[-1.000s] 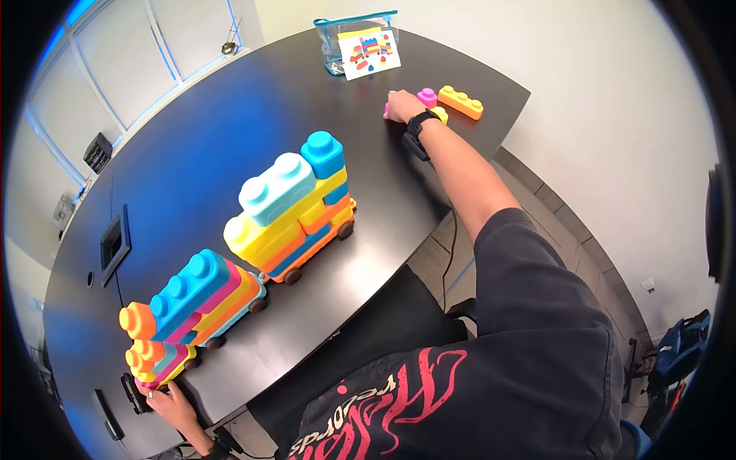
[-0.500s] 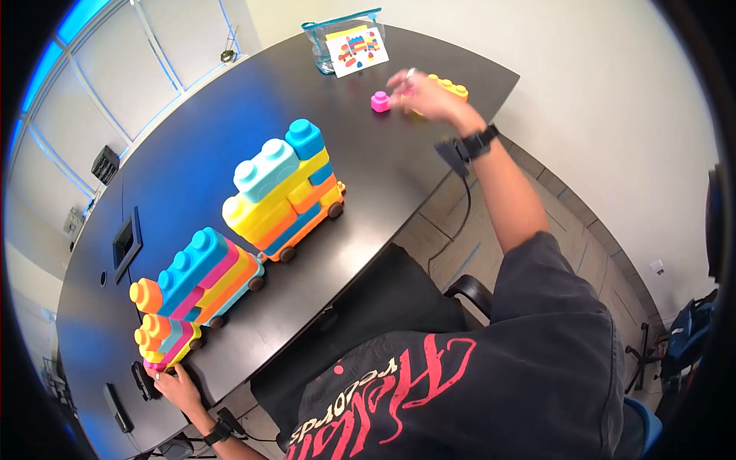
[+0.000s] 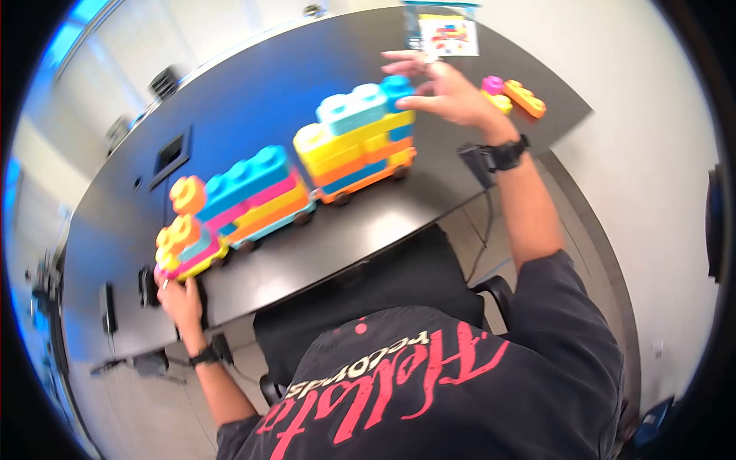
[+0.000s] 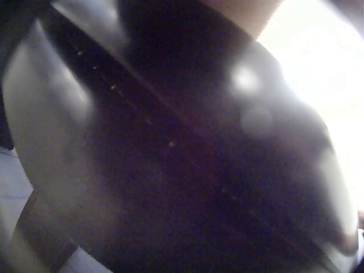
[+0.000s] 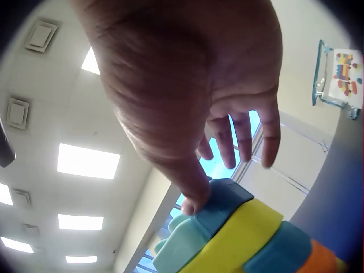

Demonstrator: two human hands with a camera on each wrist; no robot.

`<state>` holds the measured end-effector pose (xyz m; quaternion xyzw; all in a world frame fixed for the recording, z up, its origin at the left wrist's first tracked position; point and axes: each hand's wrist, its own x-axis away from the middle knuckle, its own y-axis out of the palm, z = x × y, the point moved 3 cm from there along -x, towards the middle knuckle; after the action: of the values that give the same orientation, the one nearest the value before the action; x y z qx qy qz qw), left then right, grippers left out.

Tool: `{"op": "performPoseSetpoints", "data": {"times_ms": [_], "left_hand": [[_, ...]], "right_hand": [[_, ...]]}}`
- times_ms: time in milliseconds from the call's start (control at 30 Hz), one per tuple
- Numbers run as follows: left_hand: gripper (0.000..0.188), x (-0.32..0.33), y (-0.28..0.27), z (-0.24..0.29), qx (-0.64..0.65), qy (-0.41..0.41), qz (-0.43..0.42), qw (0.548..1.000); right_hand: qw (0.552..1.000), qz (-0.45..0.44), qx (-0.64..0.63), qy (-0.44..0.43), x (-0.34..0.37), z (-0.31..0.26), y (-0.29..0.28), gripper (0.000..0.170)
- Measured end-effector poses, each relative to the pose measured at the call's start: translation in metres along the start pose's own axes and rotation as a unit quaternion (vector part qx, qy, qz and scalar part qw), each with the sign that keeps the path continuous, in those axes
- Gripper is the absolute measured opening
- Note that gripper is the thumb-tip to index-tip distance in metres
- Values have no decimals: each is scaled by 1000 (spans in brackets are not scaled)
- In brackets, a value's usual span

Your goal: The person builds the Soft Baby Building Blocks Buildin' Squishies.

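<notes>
A long train of chunky toy blocks (image 3: 261,192) in blue, yellow, pink and orange stands on wheels on the dark table. At its low left end, my left hand (image 3: 182,305) grips the pink front part. The left wrist view is dark and blurred and hides that grip. Over the right end, my right hand (image 3: 452,96) spreads beside the tall blue block (image 3: 397,92). Its thumb touches this block (image 5: 224,199) in the right wrist view, while the other fingers reach past it, straight and apart. Under the blue block lie yellow and teal blocks.
Loose pink (image 3: 493,84), yellow (image 3: 502,103) and orange (image 3: 525,100) blocks lie near the table's right corner. A clear pouch with a picture card (image 3: 451,37) stands at the back. A black chair (image 3: 368,287) is at the near edge, and a cable hangs from the right wrist.
My right hand has left the loose blocks at the far right and moved left to the train's blue end block. The left hand stays at the front end. The head view has turned rightward.
</notes>
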<state>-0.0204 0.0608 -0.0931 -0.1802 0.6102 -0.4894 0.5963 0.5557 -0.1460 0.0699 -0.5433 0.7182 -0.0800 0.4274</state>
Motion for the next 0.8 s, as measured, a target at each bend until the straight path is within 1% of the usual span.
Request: {"op": "performPoseSetpoints", "data": {"times_ms": [33, 100, 133, 167, 233, 300, 400, 467, 500, 567, 600, 667, 700, 733, 767, 800], "left_hand": [[74, 1, -4, 7, -1, -47, -3, 999], [76, 2, -5, 7, -6, -50, 0, 999], [76, 5, -9, 3, -11, -60, 3, 998], [77, 3, -9, 6, -9, -59, 7, 998], [78, 1, -10, 15, 4, -40, 9, 999], [77, 2, -9, 13, 16, -71, -6, 997], [77, 2, -1, 1, 5, -55, 3, 998], [76, 1, 0, 1, 12, -51, -2, 999], [76, 1, 1, -1, 7, -49, -7, 999], [74, 1, 7, -8, -6, -64, -28, 998], [72, 1, 8, -9, -2, -52, -23, 998], [65, 2, 12, -14, -15, -27, -13, 999], [65, 4, 14, -16, -13, -27, -13, 999], [64, 4, 12, -14, -9, -30, -15, 999], [63, 3, 10, -12, -5, -32, -17, 999], [66, 3, 8, -10, -9, -37, -25, 999]], "right_hand": [[998, -28, -50, 16, -4, 2, 6, 65], [999, -30, -37, 4, -7, 10, 9, 62], [998, -21, -60, 21, -5, 10, 11, 59], [998, -24, -57, 19, -7, 10, 14, 59], [996, -40, -71, 29, -1, 12, 15, 53], [999, -17, -37, 17, 1, 5, 15, 42], [1000, -8, -1, 26, -1, 4, 17, 40], [998, 16, 40, -51, -2, 10, 16, 38], [995, 18, 74, -63, -1, 9, 16, 41], [997, 52, -40, 29, 4, 14, 11, 46], [997, 54, -34, 32, 7, 17, 3, 46], [972, 149, -147, 106, 7, 32, -17, 54], [966, 240, -31, 96, 8, 59, -35, 60], [958, 240, 94, 126, 8, 94, -51, 60], [934, 237, 217, 155, 11, 127, -62, 61], [929, 184, 235, 221, 16, 158, -61, 60]]}}
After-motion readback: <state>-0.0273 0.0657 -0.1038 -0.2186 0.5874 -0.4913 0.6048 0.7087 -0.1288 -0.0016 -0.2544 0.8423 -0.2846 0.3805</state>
